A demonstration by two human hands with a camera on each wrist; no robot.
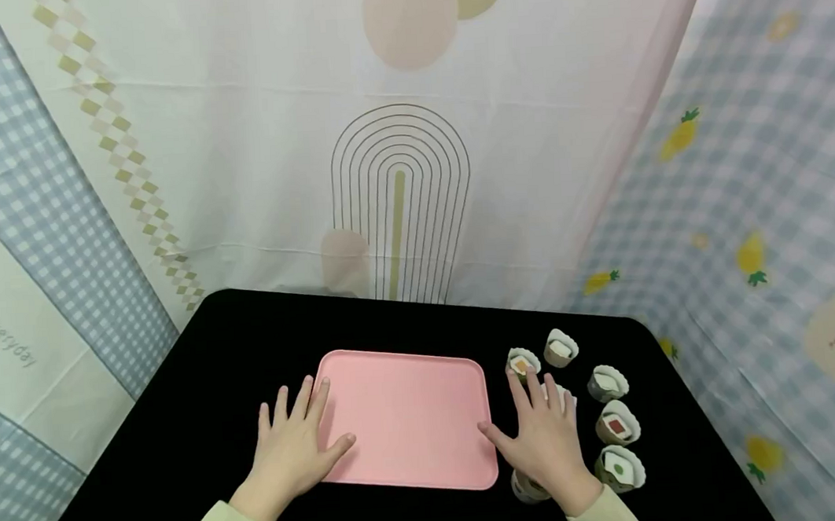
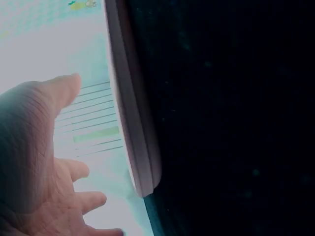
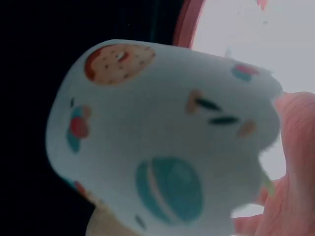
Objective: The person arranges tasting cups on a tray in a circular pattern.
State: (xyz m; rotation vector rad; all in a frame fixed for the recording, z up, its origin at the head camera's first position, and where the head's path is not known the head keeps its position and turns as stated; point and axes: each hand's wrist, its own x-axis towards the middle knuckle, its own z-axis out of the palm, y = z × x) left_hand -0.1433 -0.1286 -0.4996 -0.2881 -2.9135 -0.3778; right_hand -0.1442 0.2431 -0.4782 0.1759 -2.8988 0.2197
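Note:
A pink rectangular tray (image 1: 408,418) lies on a black table between both hands. My left hand (image 1: 289,448) is spread with straight fingers over its left edge; I cannot tell whether it touches. In the left wrist view the tray's rim (image 2: 135,123) runs beside the left hand (image 2: 29,162). My right hand (image 1: 543,443), fingers spread, hovers or rests by the tray's right edge and partly covers a scalloped paper cup (image 1: 570,400). Another cup (image 1: 527,488) shows partly beneath its wrist. The right wrist view has a white cup (image 3: 162,123) with cookie prints close up.
More scalloped cups stand right of the tray, including one with an orange-marked piece (image 1: 521,365), one with a white piece (image 1: 560,350), one with a red mark (image 1: 617,425) and one with a green mark (image 1: 620,469). A patterned curtain (image 1: 264,182) hangs behind the table (image 1: 264,316).

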